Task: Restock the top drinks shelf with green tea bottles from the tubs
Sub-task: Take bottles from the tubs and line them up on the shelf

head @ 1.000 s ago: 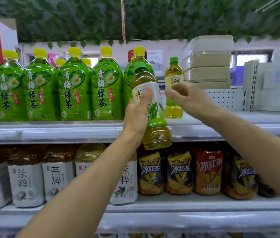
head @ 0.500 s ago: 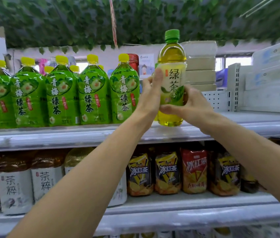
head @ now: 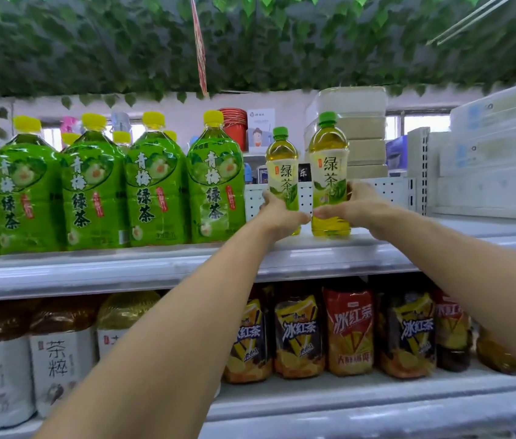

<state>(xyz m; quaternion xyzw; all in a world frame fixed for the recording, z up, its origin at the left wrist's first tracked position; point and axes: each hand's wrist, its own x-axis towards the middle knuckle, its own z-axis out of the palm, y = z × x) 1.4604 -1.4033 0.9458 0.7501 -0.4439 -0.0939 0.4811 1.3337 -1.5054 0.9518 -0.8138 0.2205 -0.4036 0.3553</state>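
Our fingers (head: 353, 193) of the right hand (head: 361, 207) are curled round the lower part of the nearer green tea bottle (head: 329, 175), and the left hand (head: 277, 213) wraps the bottom of the second green tea bottle (head: 283, 172), which stands a little further back on the top shelf (head: 155, 264). Half a second ago both our hands carried one bottle in the air above the shelf front edge; now this bottle stands upright on the shelf, close to the front edge, and the left hand has moved over to the other bottle. Both bottles stand just to the right of the row of big plum green tea bottles (head: 155, 188), with a small gap between them. We judge that this bottle is now delivered, and what remains is to line the two up, let go, and go back for more, because the right part of the shelf has much free room.
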